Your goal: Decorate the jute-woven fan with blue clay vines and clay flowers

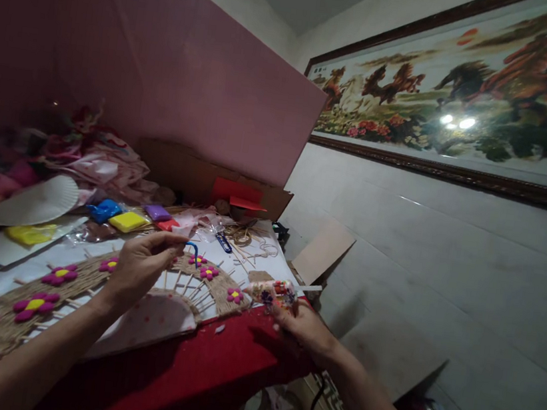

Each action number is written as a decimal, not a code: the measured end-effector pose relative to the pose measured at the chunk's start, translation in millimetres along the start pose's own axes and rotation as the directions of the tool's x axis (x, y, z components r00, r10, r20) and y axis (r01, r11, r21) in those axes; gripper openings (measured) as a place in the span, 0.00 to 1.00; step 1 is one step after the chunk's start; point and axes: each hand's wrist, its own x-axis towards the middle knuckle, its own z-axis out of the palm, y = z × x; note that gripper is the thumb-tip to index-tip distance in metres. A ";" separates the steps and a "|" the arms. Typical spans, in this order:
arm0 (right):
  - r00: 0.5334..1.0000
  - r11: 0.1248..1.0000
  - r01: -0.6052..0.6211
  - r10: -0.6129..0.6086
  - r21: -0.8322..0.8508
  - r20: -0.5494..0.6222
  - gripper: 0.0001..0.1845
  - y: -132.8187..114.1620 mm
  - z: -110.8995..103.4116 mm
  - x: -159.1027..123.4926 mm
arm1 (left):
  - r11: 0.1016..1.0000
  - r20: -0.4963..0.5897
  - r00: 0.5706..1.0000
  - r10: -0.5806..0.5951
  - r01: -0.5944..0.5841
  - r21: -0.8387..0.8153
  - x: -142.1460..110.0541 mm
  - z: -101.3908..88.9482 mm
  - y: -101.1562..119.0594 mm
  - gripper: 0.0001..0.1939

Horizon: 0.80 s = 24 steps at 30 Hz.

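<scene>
Left fingers (174, 239) pinch together; right fingers (282, 315) curl closed.

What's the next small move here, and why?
Probably bring the tip of what looks like a glue gun, in the right hand, toward the blue strip. The left hand grips that strip, leaving a curved length sticking out past the fingers near the flowered woven band, and gun and strip are apart.

Fan (222, 286) on table (234, 348); packets (129, 221) behind fan; cardboard (183, 161) behind packets; picture (392, 103) at right, on wall (448, 255).
</scene>
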 end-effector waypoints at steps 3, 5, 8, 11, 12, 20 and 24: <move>0.999 0.989 -0.011 0.018 -0.151 0.044 0.30 -0.4 6.7 -2.5 | 1.000 -0.004 1.000 0.025 -0.025 -0.013 0.5 -0.5 0.5 0.14; 0.999 0.975 0.021 -0.012 -0.223 0.043 0.29 -3.9 9.0 -3.8 | 0.999 -0.007 0.999 0.049 -0.049 -0.001 1.0 -1.2 0.1 0.13; 0.994 0.955 0.109 -0.102 -0.276 0.040 0.26 -13.4 13.0 -5.4 | 0.997 -0.012 0.997 0.075 -0.074 0.030 1.0 -1.7 0.4 0.13; 0.994 0.953 0.107 -0.097 -0.284 0.049 0.25 -20.3 19.0 -5.2 | 0.994 -0.016 0.996 0.093 -0.092 0.053 0.1 -1.2 2.1 0.13; 0.996 0.955 0.090 -0.078 -0.284 0.052 0.25 -20.9 20.9 -4.5 | 0.994 -0.019 0.995 0.097 -0.096 0.057 -0.3 -0.9 2.9 0.13; 0.994 0.944 0.109 -0.109 -0.312 0.017 0.25 -21.1 21.8 -0.5 | 0.992 -0.024 0.994 0.105 -0.103 0.071 -2.2 0.2 8.4 0.12; 0.995 0.940 0.092 -0.101 -0.328 -0.011 0.25 -24.3 20.6 -1.5 | 0.991 -0.021 0.994 0.108 -0.106 0.082 -2.3 0.0 8.7 0.12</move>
